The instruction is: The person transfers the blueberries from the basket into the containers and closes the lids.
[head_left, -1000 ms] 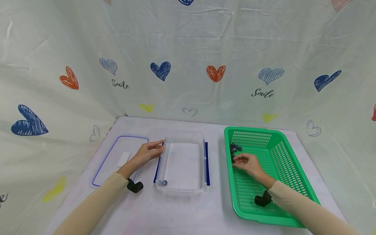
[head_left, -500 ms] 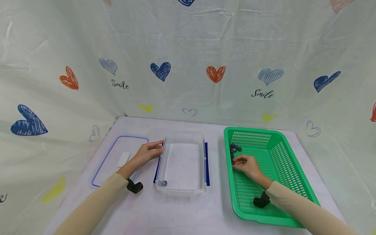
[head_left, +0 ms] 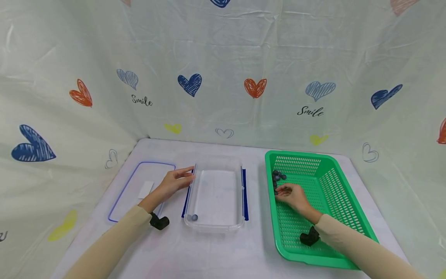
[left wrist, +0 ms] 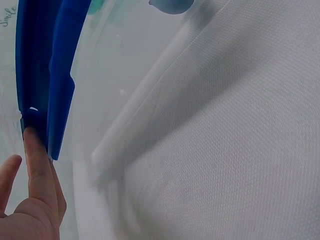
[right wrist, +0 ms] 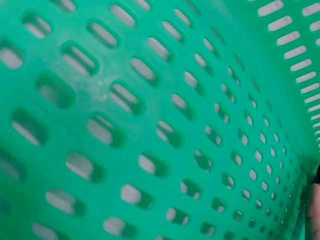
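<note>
Head view: light is falling soft and even at moderate brightness; the pale sheet is showing dull streaks of sheen along its creases. The tabletop is carrying only faint, soft-edged shadows. Printed hearts toward the side edges are looking stretched (lens or slanting sheet, cannot tell which).

Left wrist view: exposure is running dimmer and greyer. A broad diagonal shadow is crossing the white weave, whose texture is resolving well at centre and softening at lower left. The blue clip is darkening along its inner channel.

Right wrist view: a small pale glare is sitting on the green basket; slots at lower left are blurring.
</note>
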Tool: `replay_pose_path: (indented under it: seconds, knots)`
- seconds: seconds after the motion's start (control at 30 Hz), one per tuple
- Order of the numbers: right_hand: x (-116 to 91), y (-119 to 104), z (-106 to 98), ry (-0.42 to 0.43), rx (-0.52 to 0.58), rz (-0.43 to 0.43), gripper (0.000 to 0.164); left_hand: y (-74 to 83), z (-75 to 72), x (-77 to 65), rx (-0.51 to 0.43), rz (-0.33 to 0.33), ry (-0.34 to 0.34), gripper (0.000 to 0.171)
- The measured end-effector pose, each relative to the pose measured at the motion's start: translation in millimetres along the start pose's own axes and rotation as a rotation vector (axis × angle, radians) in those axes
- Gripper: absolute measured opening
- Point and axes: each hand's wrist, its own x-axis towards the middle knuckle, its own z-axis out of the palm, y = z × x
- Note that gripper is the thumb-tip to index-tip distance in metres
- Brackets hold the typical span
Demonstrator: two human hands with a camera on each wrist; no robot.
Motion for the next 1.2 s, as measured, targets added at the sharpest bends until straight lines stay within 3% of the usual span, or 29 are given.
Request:
replay_pose_path:
  seconds: [0.3,0.43,0.67,1.2]
  knots:
    - [6.4,-17.4,-15.9,0.019,0.077,-0.056,0.024,0.6,-0.9,0.1,0.015,0.017,-0.009,0.061]
    - [9.6,-26.9,-23.6,0.064,0.082,-0.033,0.027,3.5,-1.2,-1.0,0.006,0.005,-0.022,0.059]
    - [13.0,-36.5,-32.8,0.066,0.085,0.015,0.032,25.3,3.2,-15.5,0.03,0.009,-0.027,0.055]
    - [22.0,-59.8,-36.3,0.114,0.098,0.031,0.036,27.8,4.5,-19.2,0.018,0.001,-0.034,0.055]
